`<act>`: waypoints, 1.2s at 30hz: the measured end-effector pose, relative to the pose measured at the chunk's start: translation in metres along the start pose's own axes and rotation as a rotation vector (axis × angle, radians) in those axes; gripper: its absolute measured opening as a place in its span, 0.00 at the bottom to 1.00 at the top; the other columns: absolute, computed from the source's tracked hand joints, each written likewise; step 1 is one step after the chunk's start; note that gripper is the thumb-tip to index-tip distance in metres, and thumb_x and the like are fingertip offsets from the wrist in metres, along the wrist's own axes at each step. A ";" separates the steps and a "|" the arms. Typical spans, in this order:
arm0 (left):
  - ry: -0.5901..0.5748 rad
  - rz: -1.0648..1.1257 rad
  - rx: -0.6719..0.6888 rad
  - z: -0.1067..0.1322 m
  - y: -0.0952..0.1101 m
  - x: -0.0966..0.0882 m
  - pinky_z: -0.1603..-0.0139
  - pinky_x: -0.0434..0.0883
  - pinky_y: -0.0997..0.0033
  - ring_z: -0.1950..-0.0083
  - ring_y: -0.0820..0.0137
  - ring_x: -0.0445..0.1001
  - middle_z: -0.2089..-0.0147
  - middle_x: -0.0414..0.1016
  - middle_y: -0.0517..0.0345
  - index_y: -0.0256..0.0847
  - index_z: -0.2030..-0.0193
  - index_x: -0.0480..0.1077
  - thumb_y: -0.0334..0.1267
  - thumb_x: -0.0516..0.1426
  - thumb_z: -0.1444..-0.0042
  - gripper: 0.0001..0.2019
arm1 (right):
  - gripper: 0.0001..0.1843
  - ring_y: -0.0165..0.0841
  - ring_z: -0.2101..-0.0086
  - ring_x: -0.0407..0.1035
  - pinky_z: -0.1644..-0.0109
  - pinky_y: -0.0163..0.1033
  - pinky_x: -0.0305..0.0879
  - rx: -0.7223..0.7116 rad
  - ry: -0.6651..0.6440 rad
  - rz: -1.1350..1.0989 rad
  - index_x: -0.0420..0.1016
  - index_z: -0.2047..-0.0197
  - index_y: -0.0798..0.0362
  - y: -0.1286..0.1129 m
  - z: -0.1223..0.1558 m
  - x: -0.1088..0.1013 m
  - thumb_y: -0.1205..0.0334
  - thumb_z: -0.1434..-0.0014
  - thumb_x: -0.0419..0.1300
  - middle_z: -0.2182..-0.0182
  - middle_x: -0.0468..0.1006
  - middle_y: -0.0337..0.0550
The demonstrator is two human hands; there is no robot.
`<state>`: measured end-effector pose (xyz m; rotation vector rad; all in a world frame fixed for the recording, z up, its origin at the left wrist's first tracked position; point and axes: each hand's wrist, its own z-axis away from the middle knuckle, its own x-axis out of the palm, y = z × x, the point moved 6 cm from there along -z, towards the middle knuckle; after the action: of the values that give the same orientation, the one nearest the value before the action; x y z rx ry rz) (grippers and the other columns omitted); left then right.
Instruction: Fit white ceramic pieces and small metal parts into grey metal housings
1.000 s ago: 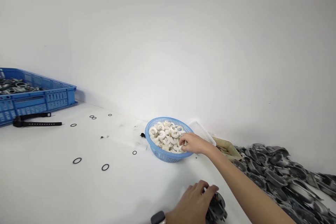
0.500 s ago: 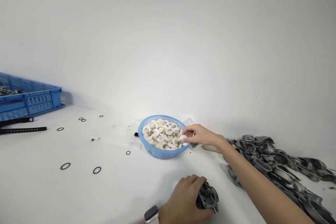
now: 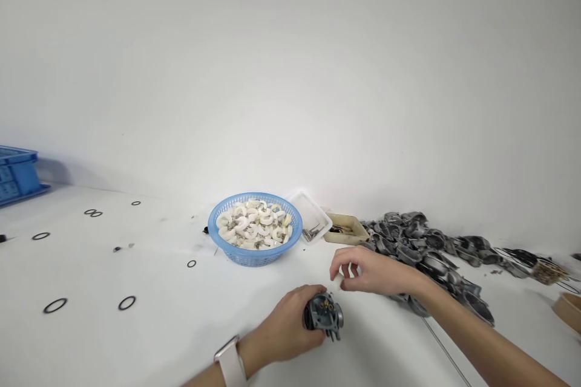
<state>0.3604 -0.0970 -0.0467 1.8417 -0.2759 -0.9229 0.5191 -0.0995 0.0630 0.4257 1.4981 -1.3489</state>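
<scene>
My left hand (image 3: 290, 323), with a watch on its wrist, is wrapped around a grey metal carburetor body (image 3: 327, 312) whose open side shows brass parts. Just beyond it on the right, my right hand (image 3: 363, 269) pinches a small white float (image 3: 338, 280), mostly hidden by the fingers. More white curved floats (image 3: 254, 224) fill a round blue basket (image 3: 255, 258) farther back on the white table.
Beside the basket stand a white tray (image 3: 320, 217) with small metal pins and a beige tray (image 3: 358, 231). Grey metal parts (image 3: 436, 254) are heaped to the right. Several black rings (image 3: 127, 303) lie on the left, near a blue crate (image 3: 22, 175).
My right hand has come away from the basket toward the carburetor body with a white float. My left hand has raised and turned the carburetor body. The view has swung right.
</scene>
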 end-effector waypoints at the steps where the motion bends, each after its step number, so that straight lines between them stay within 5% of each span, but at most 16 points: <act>1: -0.006 0.005 0.003 0.000 -0.001 0.000 0.41 0.71 0.60 0.43 0.56 0.75 0.41 0.76 0.51 0.43 0.36 0.69 0.29 0.64 0.55 0.36 | 0.12 0.32 0.62 0.71 0.60 0.35 0.65 -0.016 0.002 -0.010 0.82 0.57 0.48 -0.001 0.003 0.002 0.69 0.44 0.63 0.59 0.77 0.39; 6: -0.039 0.014 0.011 0.001 0.003 -0.001 0.49 0.73 0.65 0.51 0.60 0.77 0.48 0.79 0.55 0.45 0.38 0.71 0.28 0.63 0.55 0.33 | 0.15 0.30 0.63 0.69 0.59 0.35 0.65 -0.067 -0.028 -0.175 0.84 0.61 0.47 0.000 0.007 0.009 0.73 0.47 0.60 0.56 0.74 0.39; 11: 0.026 -0.044 -0.003 0.005 0.011 -0.008 0.36 0.65 0.51 0.39 0.51 0.69 0.41 0.74 0.50 0.43 0.36 0.68 0.35 0.66 0.52 0.34 | 0.12 0.29 0.70 0.65 0.63 0.35 0.63 -0.056 -0.067 -0.457 0.85 0.60 0.50 0.007 -0.003 0.016 0.67 0.48 0.66 0.70 0.73 0.35; 18: 0.216 -0.157 0.152 0.007 0.022 -0.011 0.44 0.68 0.60 0.47 0.59 0.72 0.50 0.76 0.56 0.48 0.49 0.75 0.38 0.64 0.40 0.12 | 0.16 0.33 0.64 0.74 0.57 0.39 0.69 -0.050 -0.100 -0.696 0.81 0.57 0.53 0.013 -0.013 0.029 0.59 0.49 0.71 0.65 0.81 0.41; 22: 0.317 -0.230 0.227 0.007 0.024 -0.012 0.51 0.68 0.64 0.54 0.63 0.73 0.58 0.76 0.59 0.46 0.58 0.75 0.36 0.60 0.35 0.02 | 0.18 0.32 0.62 0.73 0.56 0.38 0.68 -0.041 -0.102 -0.716 0.82 0.55 0.53 0.014 -0.016 0.035 0.67 0.52 0.67 0.64 0.81 0.41; 27: 0.377 -0.301 0.230 0.006 0.022 -0.015 0.55 0.67 0.63 0.58 0.63 0.73 0.63 0.75 0.58 0.43 0.65 0.71 0.37 0.59 0.35 0.06 | 0.21 0.32 0.63 0.73 0.55 0.37 0.67 -0.014 -0.097 -0.722 0.82 0.53 0.51 0.017 -0.018 0.039 0.70 0.52 0.62 0.65 0.81 0.38; 31: 0.412 -0.379 0.252 0.006 0.022 -0.018 0.58 0.66 0.62 0.61 0.64 0.72 0.65 0.74 0.58 0.42 0.67 0.69 0.36 0.57 0.33 0.09 | 0.18 0.33 0.62 0.73 0.52 0.39 0.67 -0.018 -0.075 -0.692 0.83 0.52 0.51 0.016 -0.017 0.039 0.66 0.48 0.65 0.66 0.81 0.38; 36: 0.469 -0.506 0.314 0.011 0.027 -0.021 0.59 0.64 0.61 0.61 0.63 0.72 0.67 0.72 0.57 0.42 0.69 0.67 0.33 0.57 0.35 0.09 | 0.20 0.38 0.56 0.74 0.50 0.42 0.68 -0.054 -0.032 -0.477 0.81 0.47 0.50 0.000 -0.011 0.027 0.55 0.42 0.67 0.55 0.82 0.44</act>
<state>0.3439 -0.1051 -0.0154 2.4155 0.3740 -0.7714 0.5033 -0.0994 0.0382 0.0061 1.6692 -1.6655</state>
